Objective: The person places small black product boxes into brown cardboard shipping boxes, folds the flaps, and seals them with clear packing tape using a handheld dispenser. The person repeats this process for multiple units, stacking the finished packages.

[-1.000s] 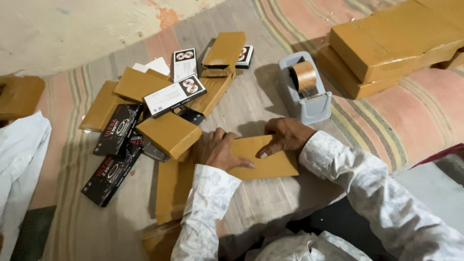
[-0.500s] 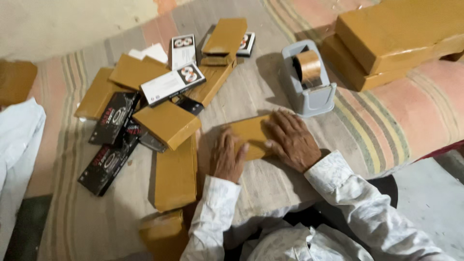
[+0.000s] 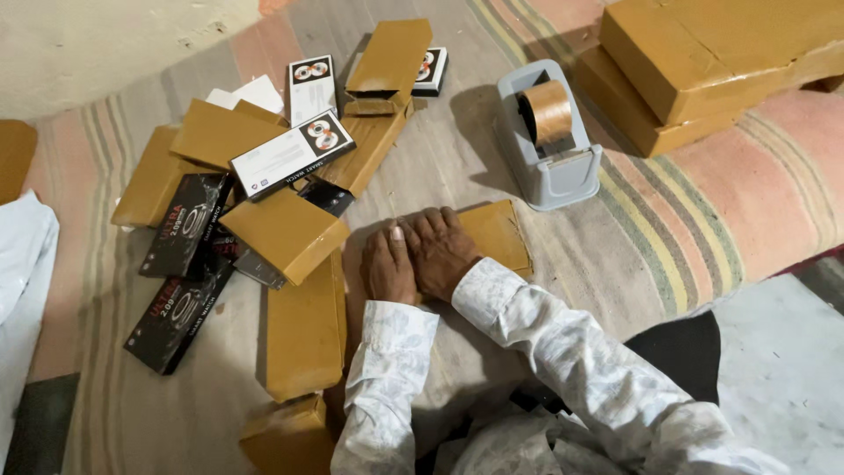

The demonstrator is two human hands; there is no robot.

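Brown paper-wrapped parcel (image 3: 497,236) lies flat on the striped mat (image 3: 615,255), centre of view, mostly covered by both hands. Left hand (image 3: 389,264) and right hand (image 3: 442,251) press palms-down on it, side by side and touching, fingers flat, not gripping anything. Grey tape dispenser (image 3: 549,141) with a brown tape roll sits just beyond the parcel. Left of the hands: a heap of wrapped boxes (image 3: 286,233), black product boxes (image 3: 176,264) and white product boxes (image 3: 294,151). Large wrapped stacks (image 3: 703,62) at top right, well apart.
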